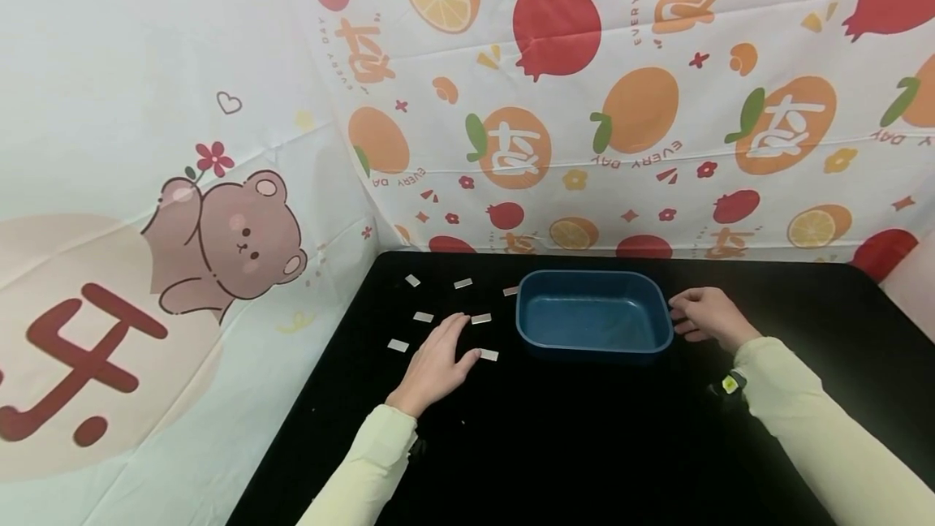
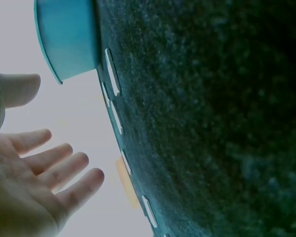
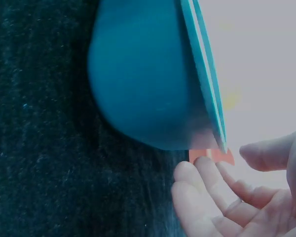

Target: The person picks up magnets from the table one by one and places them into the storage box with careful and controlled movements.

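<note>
A blue rectangular plastic basin (image 1: 593,289) stands upright on the black table. Just past its right end is my right hand (image 1: 712,318), fingers loosely bent and holding nothing. In the right wrist view those fingers (image 3: 190,195) are beside the basin's end wall (image 3: 138,74); contact cannot be told. My left hand (image 1: 433,365) hovers with relaxed, spread fingers among several small flat pale rectangular pieces, holding none. One piece (image 1: 489,355) is by its thumb and another (image 1: 481,319) near its fingertips. The left wrist view shows the pieces (image 2: 112,73) lying flat, apart from that hand.
More pale pieces lie to the left, such as the front-left piece (image 1: 398,345) and the back-left piece (image 1: 412,281). A reddish piece (image 1: 510,291) lies at the basin's left edge. Printed fruit cloth (image 1: 555,136) hangs behind the black table (image 1: 570,445); bear-print cloth (image 1: 241,226) hangs left.
</note>
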A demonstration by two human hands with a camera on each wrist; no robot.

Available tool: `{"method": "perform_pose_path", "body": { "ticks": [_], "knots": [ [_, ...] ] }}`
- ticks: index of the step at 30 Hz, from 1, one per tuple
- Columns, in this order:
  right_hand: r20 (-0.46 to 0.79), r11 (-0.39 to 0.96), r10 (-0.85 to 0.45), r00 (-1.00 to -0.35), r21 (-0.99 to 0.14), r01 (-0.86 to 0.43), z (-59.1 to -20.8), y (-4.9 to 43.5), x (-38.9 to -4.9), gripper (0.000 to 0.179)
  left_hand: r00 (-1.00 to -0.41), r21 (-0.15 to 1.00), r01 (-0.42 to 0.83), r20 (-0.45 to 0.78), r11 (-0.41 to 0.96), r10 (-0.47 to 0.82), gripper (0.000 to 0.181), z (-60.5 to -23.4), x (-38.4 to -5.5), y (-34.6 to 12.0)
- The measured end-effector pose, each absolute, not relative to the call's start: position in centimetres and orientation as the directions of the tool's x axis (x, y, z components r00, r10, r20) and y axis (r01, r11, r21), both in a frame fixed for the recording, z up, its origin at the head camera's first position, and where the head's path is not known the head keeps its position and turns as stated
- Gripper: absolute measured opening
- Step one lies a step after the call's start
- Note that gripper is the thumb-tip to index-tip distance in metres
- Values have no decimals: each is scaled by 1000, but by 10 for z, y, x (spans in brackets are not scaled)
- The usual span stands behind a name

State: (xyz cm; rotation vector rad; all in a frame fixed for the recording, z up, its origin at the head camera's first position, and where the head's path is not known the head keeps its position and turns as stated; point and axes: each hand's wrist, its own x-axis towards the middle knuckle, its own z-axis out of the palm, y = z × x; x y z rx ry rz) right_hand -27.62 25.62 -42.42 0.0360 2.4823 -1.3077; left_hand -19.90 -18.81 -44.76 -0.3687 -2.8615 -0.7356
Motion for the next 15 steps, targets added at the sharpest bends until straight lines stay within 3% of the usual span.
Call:
{"method": "perform_pose_path", "body": {
  "ticks": [15],
  "knots": [
    [-407,457,-163,-899,-838,297,-427,256,-287,48,-959,436,263,218,861,182,58,-453,-216,-202]
  ]
}}
